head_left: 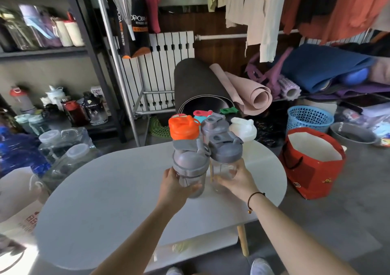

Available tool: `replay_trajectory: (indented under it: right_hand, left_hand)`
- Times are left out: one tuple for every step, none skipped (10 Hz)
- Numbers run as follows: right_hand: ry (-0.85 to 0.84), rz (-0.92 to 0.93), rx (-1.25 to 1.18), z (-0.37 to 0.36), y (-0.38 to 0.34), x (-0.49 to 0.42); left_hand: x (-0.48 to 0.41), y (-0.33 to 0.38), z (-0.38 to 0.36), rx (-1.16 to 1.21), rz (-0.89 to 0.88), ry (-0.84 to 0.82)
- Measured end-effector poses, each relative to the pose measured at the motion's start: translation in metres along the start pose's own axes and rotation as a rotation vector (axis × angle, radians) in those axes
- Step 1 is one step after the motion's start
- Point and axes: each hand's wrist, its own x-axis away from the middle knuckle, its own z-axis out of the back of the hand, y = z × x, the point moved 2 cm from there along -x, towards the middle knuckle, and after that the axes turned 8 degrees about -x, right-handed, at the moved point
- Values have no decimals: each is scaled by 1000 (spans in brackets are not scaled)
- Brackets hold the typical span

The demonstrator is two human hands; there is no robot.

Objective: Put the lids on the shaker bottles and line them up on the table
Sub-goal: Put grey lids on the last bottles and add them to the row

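Above the far half of the white oval table point(105, 200), I hold two shaker bottles upright, one per hand. My left hand point(175, 187) wraps the smoky grey bottle point(191, 177) around its lower body, fingers curled across the front; that bottle carries a grey flip-cap lid point(188, 158). My right hand point(238, 181) wraps the clear bottle point(223, 174) the same way, and its grey lid point(224, 149) sits on top. Both grips are closed firmly on the bottle walls. I cannot tell whether either base touches the table or hangs just above it.

The two held bottles stand side by side, nearly touching, long axes vertical, with lid loops leaning slightly away from me. Directly behind them, further from me along the table's far edge, stand an orange-lidded bottle point(184, 128), another grey-lidded bottle point(214, 123) and a white-lidded bottle point(242, 128), close together. More coloured lids show behind those; their bottles are hidden.

My judgement: both lids look seated, so the step in hand is placement. The row lies straight ahead of both grips, so the coming move is a short forward or sideways set-down, keeping each axis vertical. The left hand is nearer the orange-lidded end, the right nearer the white-lidded end.
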Motion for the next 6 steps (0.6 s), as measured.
replay_trajectory:
  right_hand:
    - [-1,0,10,-1,-1,2]
    - [1,-27,4,-2,1,1]
    - [14,-49,-3,-3,5,1]
    - [70,-46,-24,-7,6,4]
    - [102,-46,-65,-11,9,1]
    - [85,-53,-70,-12,12,3]
  left_hand:
    - [-5,0,3,-50,17,1]
    - [-9,-1,4,-79,28,-7]
    - [-6,-2,-2,-42,23,10]
    - [-1,-2,-9,-8,28,62]
    - [0,-6,-18,28,56,44]
    - [5,-21,-22,48,114,8]
